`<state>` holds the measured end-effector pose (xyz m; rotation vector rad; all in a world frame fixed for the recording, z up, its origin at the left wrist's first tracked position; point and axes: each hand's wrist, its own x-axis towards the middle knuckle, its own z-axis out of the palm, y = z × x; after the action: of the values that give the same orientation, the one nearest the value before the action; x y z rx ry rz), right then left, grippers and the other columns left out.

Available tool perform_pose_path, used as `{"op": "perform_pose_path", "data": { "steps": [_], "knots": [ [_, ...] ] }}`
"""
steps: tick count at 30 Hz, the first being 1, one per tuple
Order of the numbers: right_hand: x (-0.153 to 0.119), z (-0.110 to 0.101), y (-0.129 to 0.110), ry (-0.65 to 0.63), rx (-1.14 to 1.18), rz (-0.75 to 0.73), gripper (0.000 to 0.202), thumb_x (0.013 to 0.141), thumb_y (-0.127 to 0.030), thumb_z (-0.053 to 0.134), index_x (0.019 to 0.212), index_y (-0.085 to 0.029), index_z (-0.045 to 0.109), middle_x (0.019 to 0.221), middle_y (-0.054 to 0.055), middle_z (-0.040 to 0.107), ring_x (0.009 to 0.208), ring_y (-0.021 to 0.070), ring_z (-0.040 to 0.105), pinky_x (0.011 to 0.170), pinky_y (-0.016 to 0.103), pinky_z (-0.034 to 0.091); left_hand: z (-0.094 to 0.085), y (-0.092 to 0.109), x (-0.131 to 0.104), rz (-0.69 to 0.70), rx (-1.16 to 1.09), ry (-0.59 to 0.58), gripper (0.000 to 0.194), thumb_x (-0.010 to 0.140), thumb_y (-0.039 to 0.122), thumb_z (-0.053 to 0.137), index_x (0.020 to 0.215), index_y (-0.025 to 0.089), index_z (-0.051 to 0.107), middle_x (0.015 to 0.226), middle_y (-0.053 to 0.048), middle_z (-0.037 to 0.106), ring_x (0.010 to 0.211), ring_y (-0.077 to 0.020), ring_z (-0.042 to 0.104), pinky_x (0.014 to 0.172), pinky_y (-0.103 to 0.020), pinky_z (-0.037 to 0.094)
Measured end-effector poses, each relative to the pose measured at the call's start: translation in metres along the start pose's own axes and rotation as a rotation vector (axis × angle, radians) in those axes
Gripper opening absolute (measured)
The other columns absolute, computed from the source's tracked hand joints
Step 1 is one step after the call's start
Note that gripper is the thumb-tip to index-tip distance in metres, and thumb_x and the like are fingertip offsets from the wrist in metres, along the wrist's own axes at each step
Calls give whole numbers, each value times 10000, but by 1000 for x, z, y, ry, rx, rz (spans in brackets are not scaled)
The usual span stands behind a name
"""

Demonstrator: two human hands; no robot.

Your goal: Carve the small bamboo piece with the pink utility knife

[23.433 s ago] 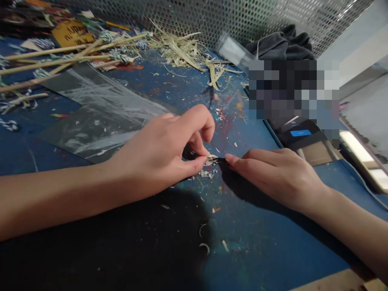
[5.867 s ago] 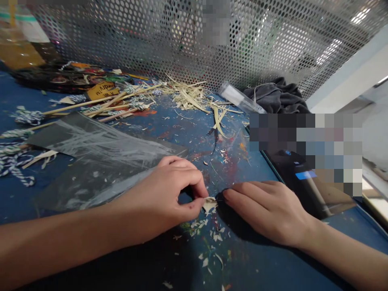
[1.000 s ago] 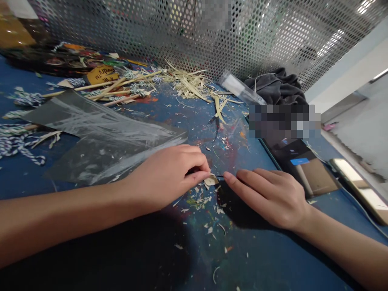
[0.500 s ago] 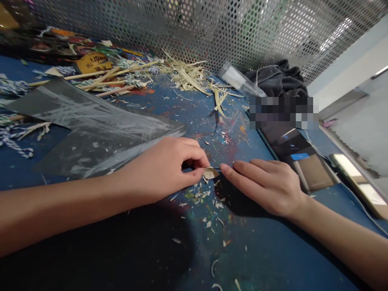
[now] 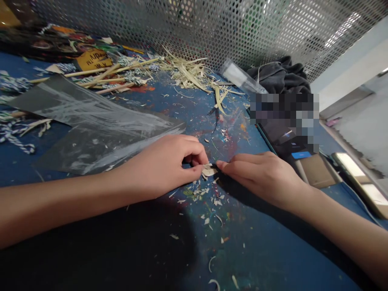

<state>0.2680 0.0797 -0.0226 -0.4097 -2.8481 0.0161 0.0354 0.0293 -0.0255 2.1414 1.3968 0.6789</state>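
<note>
Near the middle of the blue table [image 5: 239, 238], my left hand [image 5: 172, 163] pinches a small pale flat piece [image 5: 209, 170] between thumb and forefinger. Just to its right is my right hand [image 5: 260, 171], fingers pressed together and fingertips close to the piece's right edge. Something thin and dark seems to be at those fingertips, too small to make out. Pale shavings [image 5: 216, 200] lie scattered below the piece.
Dark scratched sheets [image 5: 87, 105] lie left, beside sticks [image 5: 106, 76] and twisted cords [image 5: 15, 137]. Pale strips [image 5: 189, 72] lie against the perforated metal screen [image 5: 212, 28]. A dark cloth [image 5: 279, 74], a tablet-like device [image 5: 275, 133] and a phone [image 5: 353, 169] are right.
My right hand has shifted slightly left and up, with its fingers drawn closer together near the pale piece. My left hand stays in nearly the same place.
</note>
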Motion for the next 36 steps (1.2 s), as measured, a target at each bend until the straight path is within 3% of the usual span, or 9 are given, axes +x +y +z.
{"op": "perform_pose_path", "data": {
  "steps": [5,11,18,24,36],
  "knots": [
    [2,2,-1,-8,192,79,232,1006,-251,476,898,-176,668,697,-10,612,607,90,579,555,226,367,-1,5,1,-31,-1,-13,110,772,156,611,729,204,700,729,31,652,698,-128,565,634,-247,382],
    [-10,9,-7,97,-77,74,224,987,-191,477,1098,-184,672,712,-7,623,579,103,568,490,260,313,-1,8,0,-58,8,2,114,771,143,620,732,199,711,734,32,662,707,-125,571,649,-250,386],
    [-13,17,-8,161,-69,94,233,1001,-252,463,1019,-176,683,665,-14,589,525,101,525,477,250,335,4,12,-3,-41,103,21,53,757,150,607,731,180,641,730,24,620,725,-140,541,654,-265,374],
    [-12,19,-9,155,-19,147,338,1019,-313,420,890,-189,706,685,23,644,580,109,592,534,217,404,13,15,-4,70,380,25,83,820,165,510,840,160,591,801,-25,626,756,-183,546,672,-309,382],
    [-13,21,-5,119,-20,180,315,1012,-304,399,1010,-215,702,835,55,712,707,154,666,607,234,457,14,17,-6,91,448,10,130,869,172,475,917,156,595,881,-55,655,837,-208,579,753,-325,429]
  ]
}}
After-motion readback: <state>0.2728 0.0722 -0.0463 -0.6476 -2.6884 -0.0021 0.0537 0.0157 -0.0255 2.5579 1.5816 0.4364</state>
